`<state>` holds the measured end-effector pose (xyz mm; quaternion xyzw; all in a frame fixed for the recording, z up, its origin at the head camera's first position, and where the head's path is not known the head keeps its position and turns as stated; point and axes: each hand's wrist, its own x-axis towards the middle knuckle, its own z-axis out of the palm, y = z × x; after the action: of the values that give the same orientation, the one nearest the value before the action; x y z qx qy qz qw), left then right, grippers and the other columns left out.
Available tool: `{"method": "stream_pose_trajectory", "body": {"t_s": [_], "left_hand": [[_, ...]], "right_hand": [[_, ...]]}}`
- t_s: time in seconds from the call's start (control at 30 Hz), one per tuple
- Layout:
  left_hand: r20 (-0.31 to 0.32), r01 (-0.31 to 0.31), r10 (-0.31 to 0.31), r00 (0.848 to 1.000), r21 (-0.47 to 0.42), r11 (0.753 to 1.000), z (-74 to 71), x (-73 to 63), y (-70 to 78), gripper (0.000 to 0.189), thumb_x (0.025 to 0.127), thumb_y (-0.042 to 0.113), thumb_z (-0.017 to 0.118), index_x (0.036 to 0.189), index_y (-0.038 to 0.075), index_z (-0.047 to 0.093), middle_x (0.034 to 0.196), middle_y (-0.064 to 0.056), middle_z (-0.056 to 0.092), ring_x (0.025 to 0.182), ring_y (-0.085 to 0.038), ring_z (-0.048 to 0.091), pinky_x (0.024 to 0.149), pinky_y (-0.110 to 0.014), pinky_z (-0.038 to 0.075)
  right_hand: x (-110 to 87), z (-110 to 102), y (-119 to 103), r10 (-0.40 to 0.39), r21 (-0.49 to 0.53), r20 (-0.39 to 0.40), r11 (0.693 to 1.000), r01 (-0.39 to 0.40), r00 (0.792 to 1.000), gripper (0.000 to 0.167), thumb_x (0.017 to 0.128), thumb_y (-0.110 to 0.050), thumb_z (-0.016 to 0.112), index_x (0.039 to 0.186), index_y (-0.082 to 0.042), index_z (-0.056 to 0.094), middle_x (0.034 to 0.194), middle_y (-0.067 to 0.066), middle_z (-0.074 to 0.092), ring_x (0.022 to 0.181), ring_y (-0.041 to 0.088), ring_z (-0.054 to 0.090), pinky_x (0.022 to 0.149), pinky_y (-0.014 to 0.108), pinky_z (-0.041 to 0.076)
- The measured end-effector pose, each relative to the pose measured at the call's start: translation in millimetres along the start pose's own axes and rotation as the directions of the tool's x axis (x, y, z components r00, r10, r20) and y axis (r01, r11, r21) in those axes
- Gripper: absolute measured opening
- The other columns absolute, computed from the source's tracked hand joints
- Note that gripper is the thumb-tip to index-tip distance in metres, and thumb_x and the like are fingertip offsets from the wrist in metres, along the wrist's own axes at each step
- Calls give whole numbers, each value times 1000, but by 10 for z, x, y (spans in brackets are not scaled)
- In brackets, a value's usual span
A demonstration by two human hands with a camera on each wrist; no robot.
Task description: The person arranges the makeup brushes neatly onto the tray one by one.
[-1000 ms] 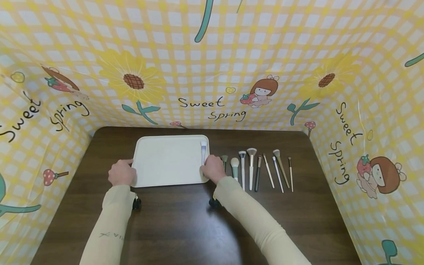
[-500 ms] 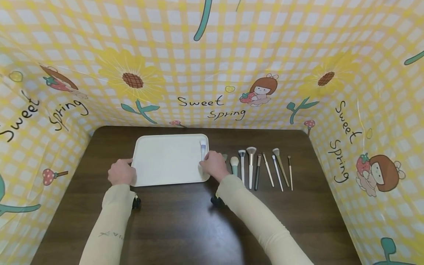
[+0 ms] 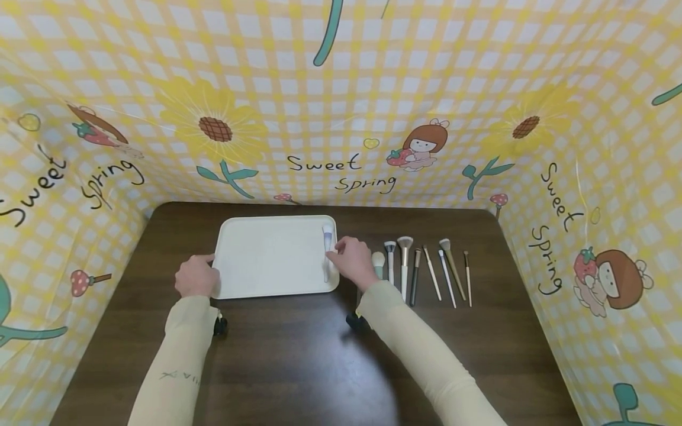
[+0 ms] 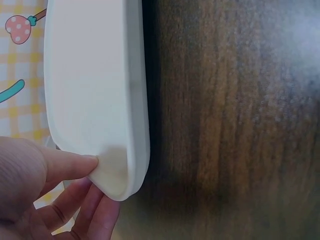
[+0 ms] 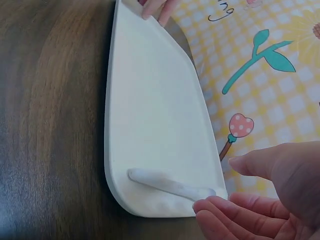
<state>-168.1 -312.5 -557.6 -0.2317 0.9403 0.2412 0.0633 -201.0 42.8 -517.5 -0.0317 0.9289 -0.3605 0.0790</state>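
Observation:
A shallow white tray [image 3: 269, 255] lies on the dark wooden table. My left hand [image 3: 196, 277] grips its left end; in the left wrist view the thumb [image 4: 80, 166] presses inside the rim and the fingers pass beneath. Along the tray's right end lies a makeup brush [image 3: 327, 236], white-handled with a pale purple band and white bristles. Over the tray's right rim is my right hand [image 3: 354, 261], close beside the brush. In the right wrist view its thumb and fingers are apart, fingertips right by the brush handle [image 5: 165, 184].
Right of the tray, several makeup brushes lie in a row, among them a green-handled one [image 3: 378, 261], a wide fan-topped one [image 3: 405, 254] and a thin one [image 3: 467, 278]. A yellow checked cloth [image 3: 319, 118] walls the table at the back and sides.
My right hand has let go of the brush and drawn slightly right, uncovering the brush's handle on the tray. My left hand stays on the tray's left end.

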Motion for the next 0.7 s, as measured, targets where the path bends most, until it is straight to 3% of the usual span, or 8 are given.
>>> {"method": "stream_pose_trajectory", "body": {"t_s": [0.33, 0.7], "left_hand": [[3, -3, 3, 1000, -11, 1000, 6, 4, 6, 50, 93, 7, 49, 142, 3, 58, 138, -36, 50, 70, -38, 56, 53, -44, 46], [4, -26, 26, 1000, -21, 999, -51, 3, 4, 50, 95, 10, 49, 145, 5, 56, 141, -35, 49, 65, -36, 53, 53, -46, 46]], "right_hand": [[-83, -151, 63, 28, 55, -12, 998, -28, 1000, 29, 94, -30, 75, 107, -4, 72, 84, 3, 68, 70, 18, 62, 61, 34, 52], [-129, -166, 244, 68, 73, -20, 995, -67, 997, 30, 93, -31, 76, 108, -6, 72, 82, 1, 68, 68, 17, 63, 61, 34, 54]]}}
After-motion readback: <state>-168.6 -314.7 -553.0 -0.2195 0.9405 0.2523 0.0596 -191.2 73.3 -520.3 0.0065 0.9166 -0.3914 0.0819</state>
